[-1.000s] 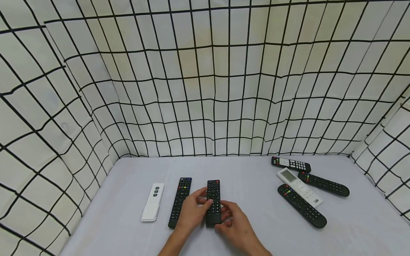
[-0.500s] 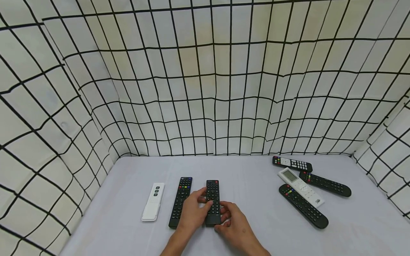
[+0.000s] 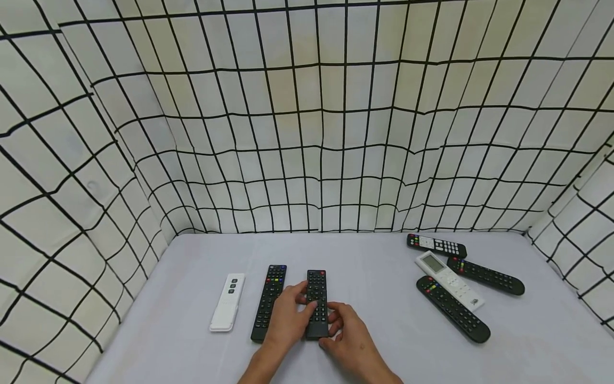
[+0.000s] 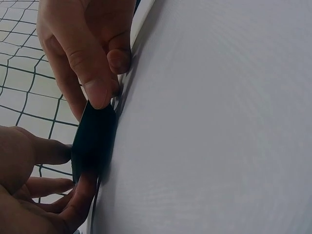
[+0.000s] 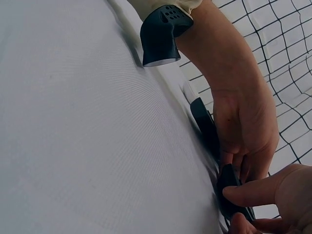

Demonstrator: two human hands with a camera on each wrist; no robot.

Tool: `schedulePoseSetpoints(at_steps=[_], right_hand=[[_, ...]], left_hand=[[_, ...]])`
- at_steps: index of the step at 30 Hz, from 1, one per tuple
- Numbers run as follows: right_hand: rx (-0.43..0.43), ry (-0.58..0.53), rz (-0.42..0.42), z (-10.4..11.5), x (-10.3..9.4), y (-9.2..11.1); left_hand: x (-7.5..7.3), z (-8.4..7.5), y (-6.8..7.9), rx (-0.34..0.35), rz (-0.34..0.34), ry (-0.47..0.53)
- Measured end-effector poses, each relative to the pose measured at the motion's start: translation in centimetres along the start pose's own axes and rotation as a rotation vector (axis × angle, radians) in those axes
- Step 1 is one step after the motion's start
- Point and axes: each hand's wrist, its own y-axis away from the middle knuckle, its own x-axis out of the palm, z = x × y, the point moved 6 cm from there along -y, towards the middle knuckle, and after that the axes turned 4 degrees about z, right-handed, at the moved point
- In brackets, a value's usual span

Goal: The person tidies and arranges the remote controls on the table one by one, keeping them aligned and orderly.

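Note:
In the head view, a slim black remote control (image 3: 316, 314) lies near the middle of the white table, its long side pointing away from me. My left hand (image 3: 288, 314) grips its left side, the thumb over the buttons. The right hand (image 3: 352, 336) holds its near right corner between thumb and fingers. Close to the left hand lies a longer black remote (image 3: 268, 301), partly covered by that hand. The left wrist view shows the held remote's dark end (image 4: 95, 136) between both hands. From the right wrist, the right thumb (image 5: 248, 192) lies against that end.
Left of the hands is a white remote (image 3: 227, 304) with three buttons. At the right, a loose group holds a white remote with a screen (image 3: 448, 280) and black remotes (image 3: 453, 309), (image 3: 486, 276), (image 3: 436, 245). A black-gridded white wall (image 3: 331, 160) encloses the table.
The held remote and both hands have edged slightly left, toward the longer black remote. Both grips look the same, and the other remotes stay in place.

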Motion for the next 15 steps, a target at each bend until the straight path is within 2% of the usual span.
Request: schedulePoseSetpoints(at_steps=[9, 15], right_hand=[[0.005, 0.016, 0.019, 0.0, -0.7, 0.4], [0.018, 0.065, -0.026, -0.2, -2.1, 1.0]], left_hand=[[0.1, -0.5, 0.0, 0.015, -0.043, -0.040], [0.0, -1.3, 0.3, 0.021, -0.105, -0.042]])
